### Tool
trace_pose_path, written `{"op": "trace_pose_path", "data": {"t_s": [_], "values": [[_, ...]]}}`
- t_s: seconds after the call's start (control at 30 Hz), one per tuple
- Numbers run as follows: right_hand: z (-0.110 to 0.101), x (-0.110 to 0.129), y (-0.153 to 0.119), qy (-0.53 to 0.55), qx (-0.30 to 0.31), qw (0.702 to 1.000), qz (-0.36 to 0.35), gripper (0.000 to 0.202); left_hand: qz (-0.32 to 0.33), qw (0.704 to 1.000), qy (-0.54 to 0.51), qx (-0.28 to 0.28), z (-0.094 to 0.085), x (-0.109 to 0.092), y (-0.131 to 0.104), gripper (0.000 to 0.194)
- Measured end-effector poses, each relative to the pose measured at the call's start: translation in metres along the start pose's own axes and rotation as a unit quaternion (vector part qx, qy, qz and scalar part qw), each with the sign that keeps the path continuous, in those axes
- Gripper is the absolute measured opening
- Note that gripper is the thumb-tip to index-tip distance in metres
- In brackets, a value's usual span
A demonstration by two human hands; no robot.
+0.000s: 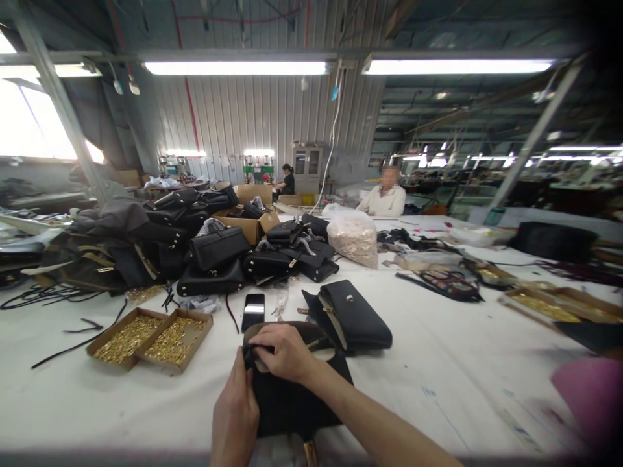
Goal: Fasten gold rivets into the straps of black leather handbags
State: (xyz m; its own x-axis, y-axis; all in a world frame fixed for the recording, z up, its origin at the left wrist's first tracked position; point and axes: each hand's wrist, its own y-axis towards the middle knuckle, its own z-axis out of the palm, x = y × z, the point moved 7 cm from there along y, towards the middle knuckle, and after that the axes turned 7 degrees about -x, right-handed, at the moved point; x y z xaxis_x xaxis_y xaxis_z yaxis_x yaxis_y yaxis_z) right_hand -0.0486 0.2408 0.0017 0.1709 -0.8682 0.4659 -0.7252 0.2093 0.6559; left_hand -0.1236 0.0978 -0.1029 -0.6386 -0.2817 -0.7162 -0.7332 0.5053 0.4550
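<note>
A black handbag (296,402) lies on the white-covered table in front of me, its opening facing away and a light lining showing inside. My left hand (236,405) grips the bag's left edge near the upper corner. Bent over the same corner, my right hand (282,350) has its fingers at the rim and partly inside the opening. Whether a small part sits between those fingers is hidden. Just beyond, a second black handbag (357,318) with a metal clasp rests on its side. A phone (254,311) lies past my hands.
Two cardboard trays (175,370) of small gold hardware stand at left. Behind them are piled black bags (219,250) and a clear sack (353,237) of small pieces. More hardware trays (540,314) lie at right. One person (384,198) sits across the table; another (287,181) is farther back.
</note>
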Motion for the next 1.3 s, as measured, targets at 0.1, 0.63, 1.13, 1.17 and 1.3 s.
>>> {"op": "trace_pose_path", "data": {"t_s": [0.1,0.63,1.13,1.17,1.3], "values": [[0.002,0.0,0.003,-0.021,-0.006,1.0,0.001,0.018,0.008,1.0,-0.006,0.003,0.003,0.0,0.001,0.056],[-0.006,0.011,-0.007,-0.08,-0.007,0.995,0.062,0.015,0.036,0.991,-0.087,0.093,-0.012,-0.027,0.017,0.053],[-0.01,0.01,-0.025,-0.066,-0.004,0.996,0.066,0.026,-0.019,0.988,-0.135,0.076,-0.001,-0.02,0.009,0.058],[-0.01,0.011,-0.026,-0.069,-0.002,0.995,0.072,0.028,-0.024,0.988,-0.132,0.077,-0.001,-0.021,0.009,0.059],[-0.009,0.015,-0.027,-0.065,0.043,0.995,0.056,0.035,-0.034,0.987,-0.14,0.073,-0.002,-0.022,0.009,0.06]]}}
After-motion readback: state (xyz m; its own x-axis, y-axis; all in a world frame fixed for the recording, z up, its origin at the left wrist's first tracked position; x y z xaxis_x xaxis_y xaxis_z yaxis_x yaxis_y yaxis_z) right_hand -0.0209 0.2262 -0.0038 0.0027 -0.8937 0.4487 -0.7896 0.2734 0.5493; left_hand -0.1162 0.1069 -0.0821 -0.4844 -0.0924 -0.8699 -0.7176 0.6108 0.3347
